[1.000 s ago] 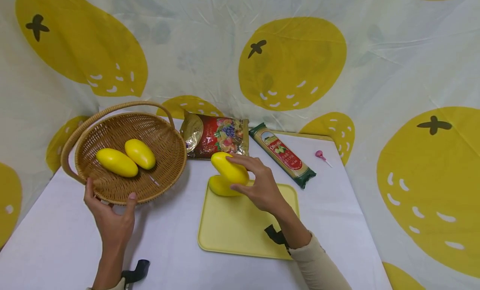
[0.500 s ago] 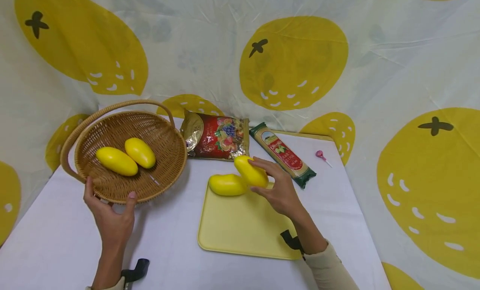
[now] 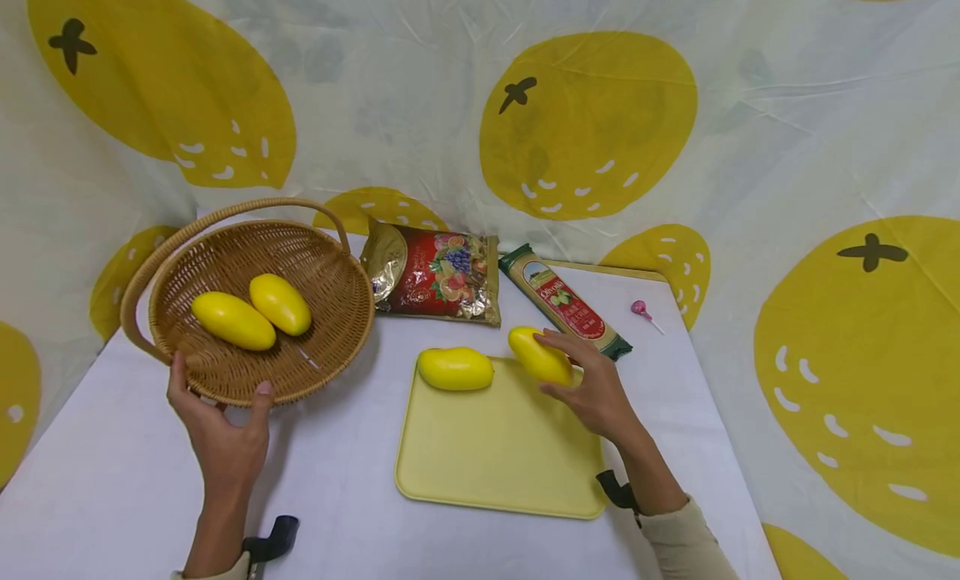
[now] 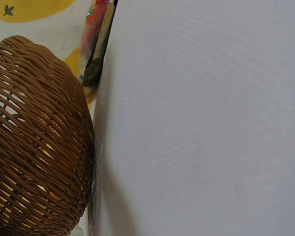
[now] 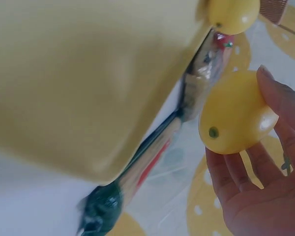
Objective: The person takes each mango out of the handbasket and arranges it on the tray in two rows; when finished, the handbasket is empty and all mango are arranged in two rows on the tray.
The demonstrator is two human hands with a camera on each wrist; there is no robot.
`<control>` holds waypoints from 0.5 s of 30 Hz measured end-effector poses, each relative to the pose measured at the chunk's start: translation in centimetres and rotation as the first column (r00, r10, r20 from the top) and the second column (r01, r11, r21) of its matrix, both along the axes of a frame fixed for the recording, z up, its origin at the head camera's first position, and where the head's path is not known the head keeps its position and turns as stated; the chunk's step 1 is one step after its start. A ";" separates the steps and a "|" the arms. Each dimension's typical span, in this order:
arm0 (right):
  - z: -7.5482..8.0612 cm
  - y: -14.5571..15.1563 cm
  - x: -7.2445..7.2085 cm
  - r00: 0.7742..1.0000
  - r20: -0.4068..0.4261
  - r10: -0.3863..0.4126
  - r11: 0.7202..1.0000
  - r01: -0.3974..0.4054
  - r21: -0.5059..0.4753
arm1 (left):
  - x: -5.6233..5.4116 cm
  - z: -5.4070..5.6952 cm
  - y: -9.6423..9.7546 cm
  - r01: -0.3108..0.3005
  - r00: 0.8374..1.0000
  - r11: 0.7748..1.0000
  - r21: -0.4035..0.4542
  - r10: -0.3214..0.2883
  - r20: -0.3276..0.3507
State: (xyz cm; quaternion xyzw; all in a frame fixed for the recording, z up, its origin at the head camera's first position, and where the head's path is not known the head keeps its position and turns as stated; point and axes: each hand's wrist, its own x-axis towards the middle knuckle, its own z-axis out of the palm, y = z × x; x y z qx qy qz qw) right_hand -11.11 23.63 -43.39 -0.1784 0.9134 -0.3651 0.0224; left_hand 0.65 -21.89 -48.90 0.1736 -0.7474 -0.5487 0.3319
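A yellow mango [image 3: 538, 357] is held between the thumb and fingers of my right hand [image 3: 600, 397], over the far right part of the yellow tray [image 3: 495, 455]. In the right wrist view, the same mango [image 5: 236, 113] shows a small green stem spot. Another mango [image 3: 456, 369] lies at the tray's far left corner. My left hand [image 3: 225, 438] grips the near rim of a brown wicker basket [image 3: 330, 313], which is tilted toward me. Inside it lie two more mangoes, one on the left [image 3: 233, 321] and one on the right [image 3: 281, 304].
Behind the tray lies a red and gold candy bag [image 3: 435, 272]. To its right is a green-ended pasta packet [image 3: 566, 301], close to the held mango. A pink lollipop [image 3: 640, 309] lies farther right. Fruit-printed cloth [image 3: 420, 105] hangs behind the white table.
My right hand has moved to the right with the mango, from above the one on the tray, uncovering that one. My left hand and the basket have stayed nearly still.
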 end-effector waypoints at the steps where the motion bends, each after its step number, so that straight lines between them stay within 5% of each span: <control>1: -0.1 0.3 0.0 1.000 0.001 0.000 1.000 0.000 0.009 | 0.0 0.0 0.0 -0.001 1.000 1.000 -0.001 0.001 -0.002; 15: -1.3 2.4 -0.2 0.995 0.058 0.081 0.995 -0.084 0.059 | 0.2 0.9 0.6 -0.006 1.000 1.000 0.004 0.006 -0.007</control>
